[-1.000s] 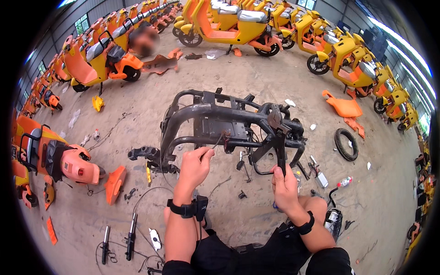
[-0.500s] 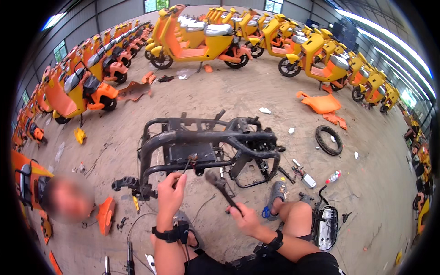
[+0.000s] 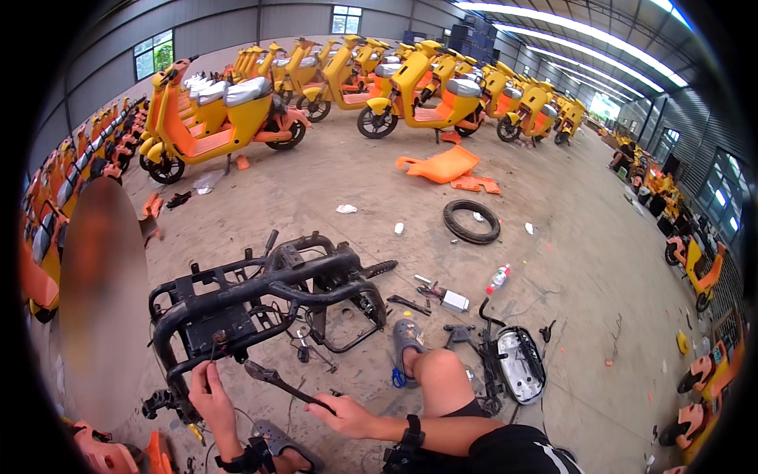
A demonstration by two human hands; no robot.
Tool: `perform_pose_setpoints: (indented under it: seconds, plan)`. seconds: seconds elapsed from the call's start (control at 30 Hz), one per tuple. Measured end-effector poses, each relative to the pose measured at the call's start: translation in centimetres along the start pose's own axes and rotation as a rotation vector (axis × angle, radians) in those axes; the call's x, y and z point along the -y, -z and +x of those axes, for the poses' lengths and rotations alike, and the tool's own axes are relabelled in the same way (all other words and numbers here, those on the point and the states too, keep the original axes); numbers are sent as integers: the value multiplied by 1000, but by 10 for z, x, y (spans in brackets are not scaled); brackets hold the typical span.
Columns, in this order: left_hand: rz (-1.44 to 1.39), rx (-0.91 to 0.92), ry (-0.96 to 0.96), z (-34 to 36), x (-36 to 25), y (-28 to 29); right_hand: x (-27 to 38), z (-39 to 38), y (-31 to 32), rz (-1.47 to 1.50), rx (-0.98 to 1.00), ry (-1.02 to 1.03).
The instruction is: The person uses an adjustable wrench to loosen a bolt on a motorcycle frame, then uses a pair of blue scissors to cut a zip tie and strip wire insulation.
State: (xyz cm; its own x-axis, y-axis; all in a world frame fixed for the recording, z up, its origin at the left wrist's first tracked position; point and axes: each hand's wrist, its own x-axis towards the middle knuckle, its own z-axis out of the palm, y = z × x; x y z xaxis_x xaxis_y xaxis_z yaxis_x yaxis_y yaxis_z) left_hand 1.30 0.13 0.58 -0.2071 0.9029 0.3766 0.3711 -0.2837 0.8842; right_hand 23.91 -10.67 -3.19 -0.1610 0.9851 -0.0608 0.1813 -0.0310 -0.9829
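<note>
In front of me a black scooter frame [image 3: 272, 278] lies on the concrete floor. My left hand [image 3: 212, 401] is at its near tube, fingers pinched around a thin metal rod [image 3: 212, 352] whose far end points at a small rusty part [image 3: 220, 340] on the frame. My fingers hide the rod's other end. My right hand [image 3: 351, 417] grips the dark handle of an adjustable wrench [image 3: 288, 385]. The wrench's head is raised just right of my left hand, apart from the frame.
Beyond the frame lie an orange panel [image 3: 442, 164] and a black tyre [image 3: 471, 221]. Near my foot are blue-handled scissors [image 3: 399, 378], a silver box [image 3: 455, 300], a plastic bottle [image 3: 498, 278] and a white-and-black scooter part [image 3: 520, 366]. Rows of yellow scooters [image 3: 229, 126] stand behind.
The view has turned right, so the frame and both hands appear farther left. The wrench head stays close to my left hand. Both hands keep their holds.
</note>
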Motion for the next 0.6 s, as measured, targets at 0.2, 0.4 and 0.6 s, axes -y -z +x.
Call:
perform_pose_setpoints:
  seconds: [0.2, 0.4, 0.6]
  plan:
    - [-13, -121, -117, 0, 7, -15, -9, 2, 1, 35, -43, 34]
    - [-125, -147, 24, 5, 23, -21, -12, 1, 8, 81, -112, 53]
    - [-134, -168, 154, 11, 21, -10, -17, 8, -1, 69, -171, 115]
